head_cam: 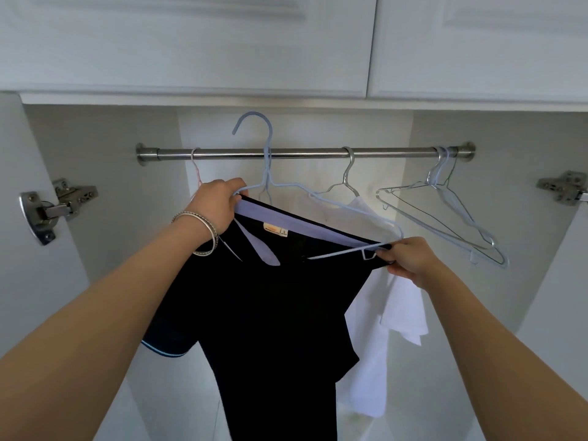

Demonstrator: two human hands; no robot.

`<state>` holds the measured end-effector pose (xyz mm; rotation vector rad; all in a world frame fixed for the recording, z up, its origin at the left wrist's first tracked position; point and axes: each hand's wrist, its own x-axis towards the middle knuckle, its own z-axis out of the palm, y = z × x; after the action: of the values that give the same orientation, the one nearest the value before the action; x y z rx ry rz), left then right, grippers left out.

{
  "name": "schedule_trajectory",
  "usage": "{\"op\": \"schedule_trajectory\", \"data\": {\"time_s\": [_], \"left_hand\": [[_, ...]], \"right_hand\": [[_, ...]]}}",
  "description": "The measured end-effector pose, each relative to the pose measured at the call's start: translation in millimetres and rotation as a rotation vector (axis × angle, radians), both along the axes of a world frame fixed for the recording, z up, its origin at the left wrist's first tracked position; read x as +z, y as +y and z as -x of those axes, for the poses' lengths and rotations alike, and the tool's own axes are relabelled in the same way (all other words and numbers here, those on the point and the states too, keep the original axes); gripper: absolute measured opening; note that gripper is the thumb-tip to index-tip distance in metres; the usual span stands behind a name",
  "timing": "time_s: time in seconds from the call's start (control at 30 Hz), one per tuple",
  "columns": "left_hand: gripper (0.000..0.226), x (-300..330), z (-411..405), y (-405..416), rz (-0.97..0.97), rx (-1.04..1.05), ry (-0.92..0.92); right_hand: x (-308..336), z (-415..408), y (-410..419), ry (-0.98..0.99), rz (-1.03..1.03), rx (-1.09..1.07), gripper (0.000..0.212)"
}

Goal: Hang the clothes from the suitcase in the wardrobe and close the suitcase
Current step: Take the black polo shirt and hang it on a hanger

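In the centre of the frame a black garment (270, 300) with a pale lilac collar hung from a light blue hanger (266, 173), whose hook rose in front of and above the steel rail (305, 152) of the open wardrobe (105, 173), not hooked over it. The left hand (219, 206), left of centre and wearing silver bangles (203, 232) on the wrist, gripped the hanger's left shoulder together with the collar edge. The right hand (410, 261), right of centre, pinched the hanger's right end and the fabric there between curled fingers. Just behind the black garment, a white garment (391, 316) hung from a silver hanger (346, 176) hooked on the rail. Further right, a cluster of empty wire hangers (445, 211) hung near the rail's right end. A pink hanger hook (195, 163) sat on the rail at the left, mostly hidden behind the left hand. Closed white upper cupboard doors (191, 43) filled the top of the frame, and metal hinges (54, 205) showed on both sides.
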<state>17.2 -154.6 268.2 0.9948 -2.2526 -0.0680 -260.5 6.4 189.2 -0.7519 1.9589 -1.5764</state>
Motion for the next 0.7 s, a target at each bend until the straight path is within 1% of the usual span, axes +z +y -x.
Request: {"op": "schedule_trajectory", "data": {"time_s": [0.23,0.33,0.43,0.53,0.63,0.7], "left_hand": [[0.026,-4,-1,3,0.119,0.039,-0.111],[0.025,-8,1,4,0.107,0.033,-0.131],[0.026,-14,1,5,0.056,-0.010,-0.164],[0.029,-17,-1,11,-0.024,-0.066,-0.176],[0.027,-15,0,15,-0.099,-0.077,-0.159],[0.029,-13,2,14,-0.066,-0.044,-0.143]], "right_hand": [[10,-1,4,-0.023,-0.014,0.015,0.016],[9,2,4,-0.035,-0.011,0.041,0.027],[12,5,5,-0.055,-0.011,0.068,0.034],[13,7,9,-0.241,0.048,0.019,0.039],[15,8,13,-0.458,0.191,0.000,0.023],[16,10,16,-0.593,0.325,0.000,0.019]]}}
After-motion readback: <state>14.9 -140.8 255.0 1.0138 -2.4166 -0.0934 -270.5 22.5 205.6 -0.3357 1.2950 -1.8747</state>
